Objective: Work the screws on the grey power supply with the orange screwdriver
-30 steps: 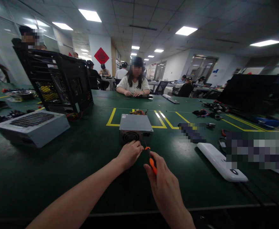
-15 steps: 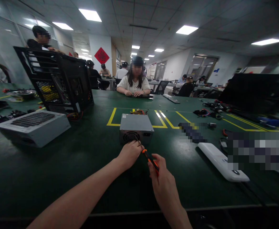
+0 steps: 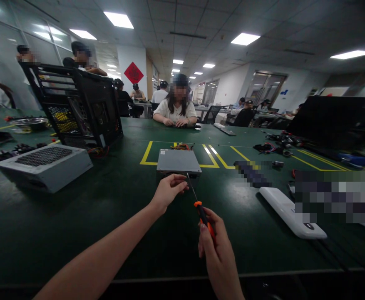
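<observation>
A grey metal computer power supply [image 3: 178,161] lies on the green table in front of me, its multicoloured cables bunched behind it. My right hand [image 3: 215,235] grips a screwdriver [image 3: 205,218] by its black and orange handle. The shaft points up and away, with its tip just in front of the power supply's near face. Close to that tip is my left hand [image 3: 169,191], thumb and fingers bent and apart, with nothing visible between them. It partly covers the power supply's fan side.
At left stand a black computer case [image 3: 82,106] and a second power supply [image 3: 46,164]. To the right lie a white elongated device [image 3: 290,211] and tangled cables [image 3: 272,146] near a dark monitor [image 3: 338,121]. A person [image 3: 177,108] sits across the table.
My right hand has drawn the screwdriver back towards me, away from the power supply. My left hand has lifted slightly and its fingers have spread from the screwdriver shaft.
</observation>
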Action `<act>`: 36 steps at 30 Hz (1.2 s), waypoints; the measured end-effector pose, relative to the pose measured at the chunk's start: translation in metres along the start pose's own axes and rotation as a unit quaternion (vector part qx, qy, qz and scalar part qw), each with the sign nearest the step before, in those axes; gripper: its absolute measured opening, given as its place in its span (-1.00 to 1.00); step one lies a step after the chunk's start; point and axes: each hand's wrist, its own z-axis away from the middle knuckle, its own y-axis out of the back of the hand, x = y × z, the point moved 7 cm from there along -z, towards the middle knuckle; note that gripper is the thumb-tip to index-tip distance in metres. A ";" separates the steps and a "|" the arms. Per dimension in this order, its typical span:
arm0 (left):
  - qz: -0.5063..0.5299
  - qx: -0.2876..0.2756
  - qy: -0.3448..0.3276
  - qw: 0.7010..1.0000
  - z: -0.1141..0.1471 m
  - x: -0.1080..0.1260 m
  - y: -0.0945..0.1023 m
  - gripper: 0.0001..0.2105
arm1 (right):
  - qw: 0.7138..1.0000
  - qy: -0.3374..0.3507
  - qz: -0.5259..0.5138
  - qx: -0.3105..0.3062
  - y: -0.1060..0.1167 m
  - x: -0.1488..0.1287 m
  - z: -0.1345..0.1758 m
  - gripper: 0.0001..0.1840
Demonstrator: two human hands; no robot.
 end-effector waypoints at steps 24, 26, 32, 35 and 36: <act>0.288 -0.014 0.087 0.954 0.004 0.007 -0.002 -0.82 | 0.993 -0.093 -0.068 -0.038 -0.004 0.013 0.015 -0.53; 0.281 -0.027 0.084 0.956 0.005 0.008 -0.003 -0.83 | 0.993 -0.093 -0.070 -0.039 -0.004 0.013 0.014 -0.54; 0.279 -0.042 0.087 0.955 0.006 0.009 -0.005 -0.83 | 0.993 -0.094 -0.065 -0.043 -0.004 0.014 0.013 -0.54; 0.278 -0.039 0.092 0.955 0.006 0.008 -0.005 -0.84 | 0.996 -0.068 -0.038 -0.030 -0.002 0.011 0.013 -0.56; 0.276 -0.039 0.095 0.956 0.006 0.007 -0.005 -0.84 | 0.998 -0.055 -0.025 -0.024 0.000 0.010 0.012 -0.58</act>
